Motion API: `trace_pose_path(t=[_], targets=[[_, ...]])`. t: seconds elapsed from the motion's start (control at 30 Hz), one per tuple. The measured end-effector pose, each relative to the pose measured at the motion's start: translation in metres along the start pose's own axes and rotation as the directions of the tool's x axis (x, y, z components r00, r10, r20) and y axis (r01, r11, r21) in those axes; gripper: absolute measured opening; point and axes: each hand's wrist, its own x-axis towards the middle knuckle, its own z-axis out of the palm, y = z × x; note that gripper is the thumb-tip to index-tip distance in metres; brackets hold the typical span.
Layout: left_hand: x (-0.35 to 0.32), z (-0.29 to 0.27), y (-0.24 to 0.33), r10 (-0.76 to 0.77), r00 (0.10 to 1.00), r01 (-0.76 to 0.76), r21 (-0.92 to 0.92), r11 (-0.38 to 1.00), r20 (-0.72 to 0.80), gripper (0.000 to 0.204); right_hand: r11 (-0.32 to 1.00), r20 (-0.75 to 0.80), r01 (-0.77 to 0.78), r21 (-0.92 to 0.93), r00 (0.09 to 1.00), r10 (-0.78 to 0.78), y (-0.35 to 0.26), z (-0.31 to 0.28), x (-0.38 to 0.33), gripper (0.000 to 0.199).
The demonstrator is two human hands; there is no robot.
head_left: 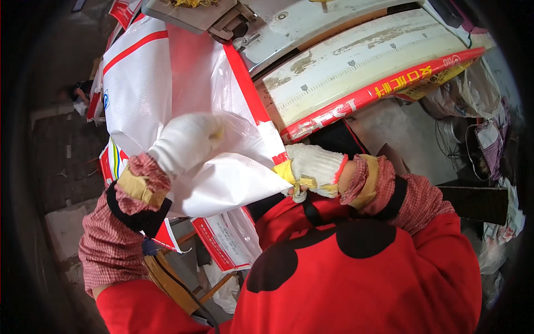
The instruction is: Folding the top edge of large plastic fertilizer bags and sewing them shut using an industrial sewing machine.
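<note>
Together, the gloved left hand (186, 142) and right hand (311, 170) clench the white woven sack (222, 172), its contents unseen.

left hand (186, 140): gloved, fingers curled | right hand (311, 170): gloved, pinching

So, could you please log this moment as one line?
left hand: on white woven sack | right hand: fingers pinch sack corner | bench: behind

One head-worn fisheye camera looks steeply down, close over the person's chest and worktable (356, 61).
</note>
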Motion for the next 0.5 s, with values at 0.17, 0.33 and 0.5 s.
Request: trace_pose_path(t=[0.17,0.33,0.5], targets=[[0.005,-0.002,0.025,-0.112,0.898,-0.117,-0.476,0.872,-0.426,0.017,0.999,-0.024,-0.033,0.002,0.999,0.033,-0.014,0.000,-0.006,0.012],[0.043,0.018,0.016,-0.152,0.853,-0.136,-0.492,0.860,-0.500,0.016,0.765,0.113,-0.278,0.580,0.958,0.262,-0.007,0.004,0.002,0.019],[0.063,0.025,0.013,-0.381,0.835,-0.195,-0.860,0.472,-0.398,0.016,0.882,-0.206,-0.089,0.462,0.957,0.204,-0.017,-0.004,0.011,0.036]])
